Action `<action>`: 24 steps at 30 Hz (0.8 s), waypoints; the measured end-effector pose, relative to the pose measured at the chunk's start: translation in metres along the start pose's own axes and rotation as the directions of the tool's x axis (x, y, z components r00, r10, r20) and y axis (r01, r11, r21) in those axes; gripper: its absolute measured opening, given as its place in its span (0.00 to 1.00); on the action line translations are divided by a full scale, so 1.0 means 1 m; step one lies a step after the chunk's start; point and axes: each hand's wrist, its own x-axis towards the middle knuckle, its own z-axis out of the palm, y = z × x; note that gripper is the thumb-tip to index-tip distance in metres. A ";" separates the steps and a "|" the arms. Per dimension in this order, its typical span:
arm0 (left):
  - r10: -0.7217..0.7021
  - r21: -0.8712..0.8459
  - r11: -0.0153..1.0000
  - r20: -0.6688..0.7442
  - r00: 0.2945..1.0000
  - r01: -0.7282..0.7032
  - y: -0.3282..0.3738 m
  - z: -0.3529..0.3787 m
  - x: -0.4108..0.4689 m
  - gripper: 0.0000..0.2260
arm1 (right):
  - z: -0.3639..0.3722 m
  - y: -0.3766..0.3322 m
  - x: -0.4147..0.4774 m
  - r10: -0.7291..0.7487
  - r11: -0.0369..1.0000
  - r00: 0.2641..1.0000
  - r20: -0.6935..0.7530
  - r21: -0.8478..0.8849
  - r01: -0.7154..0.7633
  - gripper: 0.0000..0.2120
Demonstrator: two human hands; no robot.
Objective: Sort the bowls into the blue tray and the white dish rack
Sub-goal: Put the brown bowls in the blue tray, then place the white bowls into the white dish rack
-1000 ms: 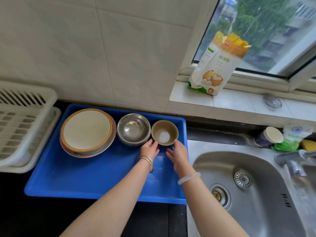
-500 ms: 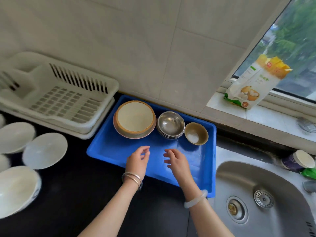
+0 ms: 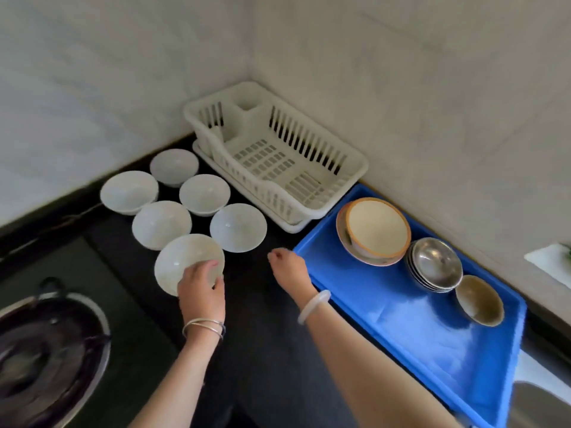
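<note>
Several white bowls stand on the black counter left of the white dish rack (image 3: 360,168), which holds nothing. My left hand (image 3: 200,288) grips the near rim of the closest white bowl (image 3: 182,262), which still looks to rest on the counter. My right hand (image 3: 289,267) hovers with loosely curled fingers and holds nothing, just off the left corner of the blue tray (image 3: 401,322). In the tray sit a cream bowl (image 3: 377,227) on a pink-rimmed one, a stack of steel bowls (image 3: 435,262) and a small brown bowl (image 3: 479,299).
A dark pan (image 3: 46,359) sits on the stove at the lower left. The rack and tray stand against the tiled wall, the rack in the corner. A strip of the steel sink (image 3: 540,403) shows at the bottom right.
My view has swung left from the tray to the white bowls. Both hands left the tray; the left hand has reached the nearest white bowl and the right hand has come to the tray's left corner.
</note>
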 end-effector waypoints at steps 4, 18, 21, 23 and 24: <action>-0.144 0.078 0.985 -0.101 0.984 0.152 -0.032 -0.018 0.013 0.18 | 0.019 -0.021 0.027 0.034 0.998 0.999 0.024 -0.057 -0.033 0.13; -0.485 -0.466 0.741 0.127 0.865 0.484 -0.069 -0.028 0.024 0.22 | 0.019 -0.039 0.033 0.249 0.829 0.966 -0.074 0.533 -0.173 0.07; -0.472 -0.514 0.707 0.169 0.865 0.486 -0.074 -0.029 0.024 0.21 | 0.005 -0.049 0.018 0.188 0.848 0.979 -0.082 0.517 -0.120 0.08; -0.468 -0.557 0.671 0.195 0.862 0.490 -0.076 -0.029 0.026 0.21 | 0.003 -0.057 0.010 0.145 0.875 0.988 -0.058 0.473 -0.101 0.08; -0.472 -0.581 0.644 0.209 0.856 0.497 -0.077 -0.030 0.027 0.20 | 0.004 -0.062 0.005 0.127 0.886 0.991 -0.046 0.453 -0.093 0.07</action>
